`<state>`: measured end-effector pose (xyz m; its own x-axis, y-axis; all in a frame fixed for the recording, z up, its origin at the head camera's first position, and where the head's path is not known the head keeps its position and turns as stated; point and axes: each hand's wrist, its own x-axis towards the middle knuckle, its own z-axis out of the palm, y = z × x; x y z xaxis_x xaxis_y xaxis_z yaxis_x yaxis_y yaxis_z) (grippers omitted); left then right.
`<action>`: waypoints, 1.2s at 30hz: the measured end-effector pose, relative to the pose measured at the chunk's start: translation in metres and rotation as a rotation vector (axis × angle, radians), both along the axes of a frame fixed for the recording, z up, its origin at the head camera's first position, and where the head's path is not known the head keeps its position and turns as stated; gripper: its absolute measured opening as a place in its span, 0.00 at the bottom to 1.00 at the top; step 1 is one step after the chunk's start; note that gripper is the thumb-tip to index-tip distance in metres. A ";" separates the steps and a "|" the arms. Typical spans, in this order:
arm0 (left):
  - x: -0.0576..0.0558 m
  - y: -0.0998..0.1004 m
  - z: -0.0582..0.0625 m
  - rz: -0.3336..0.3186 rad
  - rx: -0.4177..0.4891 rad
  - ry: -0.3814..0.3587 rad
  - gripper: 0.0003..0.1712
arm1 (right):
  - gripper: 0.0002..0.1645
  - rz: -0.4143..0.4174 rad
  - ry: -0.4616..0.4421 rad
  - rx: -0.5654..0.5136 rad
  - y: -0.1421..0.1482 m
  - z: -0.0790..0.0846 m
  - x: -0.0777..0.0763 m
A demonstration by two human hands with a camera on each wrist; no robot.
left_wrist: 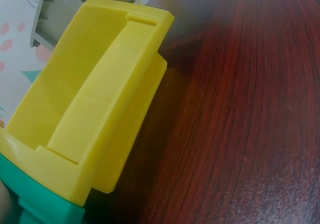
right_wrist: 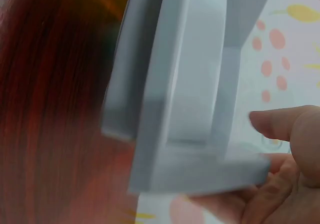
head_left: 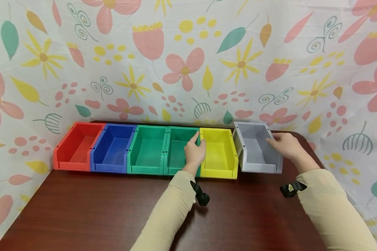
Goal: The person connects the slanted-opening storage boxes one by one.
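My left hand (head_left: 195, 153) straddles the adjoining walls of the right-hand green bin (head_left: 177, 141) and the yellow bin (head_left: 218, 148), its fingers on the green side and its thumb on the yellow side. In the left wrist view only a sliver of finger shows beside the yellow bin (left_wrist: 100, 84). My right hand (head_left: 286, 144) grips a grey bin (head_left: 259, 167) by its right wall, thumb uppermost. The right wrist view has the fingers (right_wrist: 270, 204) curled beneath that wall. The grey bin leans slightly, with a narrow gap between it and the yellow one.
Left of my left hand, a red bin (head_left: 72, 165), a blue bin (head_left: 108, 167) and another green bin (head_left: 146, 169) line up side by side. All rest along the back of the dark wooden table (head_left: 97, 209). A flower-printed cloth (head_left: 182, 42) hangs behind.
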<state>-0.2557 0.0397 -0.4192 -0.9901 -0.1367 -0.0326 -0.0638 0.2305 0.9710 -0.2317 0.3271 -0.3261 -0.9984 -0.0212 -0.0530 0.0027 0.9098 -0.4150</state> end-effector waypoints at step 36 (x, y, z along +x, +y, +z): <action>0.002 0.001 0.002 0.020 -0.002 -0.016 0.28 | 0.29 0.245 0.166 -0.122 -0.068 -0.040 0.012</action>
<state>-0.2542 0.0406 -0.4168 -0.9865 -0.1567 -0.0482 -0.0840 0.2308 0.9694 -0.2195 0.2589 -0.3663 -0.9576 -0.2582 0.1280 -0.2872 0.8187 -0.4973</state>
